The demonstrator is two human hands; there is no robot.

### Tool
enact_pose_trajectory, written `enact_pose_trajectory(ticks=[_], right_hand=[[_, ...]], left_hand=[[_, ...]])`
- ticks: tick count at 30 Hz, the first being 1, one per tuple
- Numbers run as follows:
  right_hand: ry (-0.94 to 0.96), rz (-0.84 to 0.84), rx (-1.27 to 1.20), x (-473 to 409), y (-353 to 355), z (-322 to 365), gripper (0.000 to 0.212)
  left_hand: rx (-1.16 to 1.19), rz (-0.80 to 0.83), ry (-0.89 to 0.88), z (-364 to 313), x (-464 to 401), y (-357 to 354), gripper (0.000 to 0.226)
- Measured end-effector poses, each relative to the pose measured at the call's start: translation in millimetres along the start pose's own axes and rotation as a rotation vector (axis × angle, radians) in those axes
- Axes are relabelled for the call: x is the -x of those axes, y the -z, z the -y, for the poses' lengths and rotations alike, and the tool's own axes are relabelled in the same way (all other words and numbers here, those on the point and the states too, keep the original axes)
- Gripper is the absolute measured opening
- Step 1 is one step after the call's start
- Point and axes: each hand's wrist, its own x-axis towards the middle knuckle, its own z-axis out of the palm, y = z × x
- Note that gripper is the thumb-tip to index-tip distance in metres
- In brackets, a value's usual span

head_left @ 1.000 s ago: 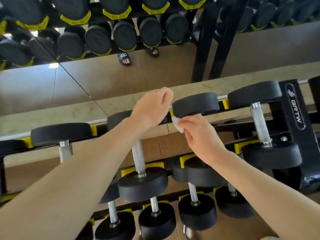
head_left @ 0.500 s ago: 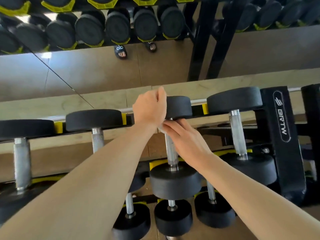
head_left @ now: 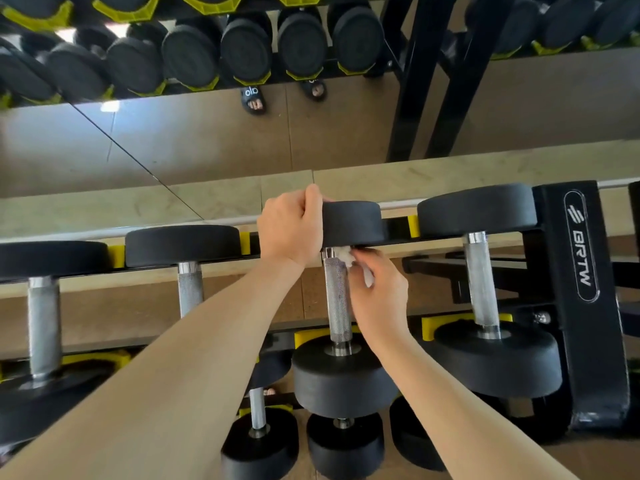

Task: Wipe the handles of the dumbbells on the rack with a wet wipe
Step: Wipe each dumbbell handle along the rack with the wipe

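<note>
**A:** Top tier of the rack, and the left hand is clamped over the far head of the dumbbell, fingers curled round the rim of that black disc, steadying it.

**B:** And the right hand has the wet wipe pinched in its fingertips, bunched white, pressed against the top of the handle, right where the knurled steel meets the far head.

**A:** So which step would you call this?

**B:** The start of a wipe on this handle, I'd say. The wipe sits at the far end and most of the knurling below it is bare, so the stroke looks barely begun.

**A:** How does the bar lie?

**B:** Long axis runs away from the person, near head low towards the camera, far head up by the mirror. It's cradled across the rack's rails, with yellow stops beside it.

**A:** Next move, then?

**B:** My guess: wrap the wipe further round the steel and draw it down towards the near head, keeping the left hand firm so the dumbbell doesn't roll.

**A:** Neighbours?

**B:** A bigger dumbbell just to the right, two more to the left, all parallel. Whether those have been wiped, I can't tell.
</note>
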Motion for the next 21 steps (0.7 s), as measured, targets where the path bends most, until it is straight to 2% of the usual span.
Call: enact_pose_trajectory(ticks=[3, 4, 7, 10, 12, 14, 21], right_hand=[[-0.712, 0.109, -0.391, -22.6, -9.0, 1.6, 0.015], [-0.845, 0.151, -0.577, -27.4, -9.5, 0.9, 0.017], [-0.899, 0.281, -0.939, -31.4, -1.7, 4.9, 0.028], [-0.870, 0.279, -0.872, -31.2, -5.6, 3.6, 0.025], [-0.791, 0.178, -0.562, -27.1, -9.7, 3.6, 0.019], [-0.553, 0.145, -0.268, -14.7, -7.8, 4.0, 0.015], [0.240, 0.087, 0.107, 20.9, 10.7, -1.6, 0.024]], left_hand=[[0.004, -0.003, -0.008, 2.3, 0.0, -1.2, 0.056], [0.002, -0.002, -0.012, 3.6, -0.8, -1.5, 0.056], [-0.001, 0.001, -0.017, 5.6, -2.1, -2.4, 0.055], [-0.009, -0.003, -0.022, 6.7, -2.1, -3.3, 0.053], [-0.006, -0.005, -0.027, 8.2, -2.7, -3.6, 0.055], [0.000, -0.005, -0.023, 8.6, -2.7, -3.5, 0.060], [-0.021, -0.009, -0.036, 9.5, -2.2, -3.7, 0.061]])
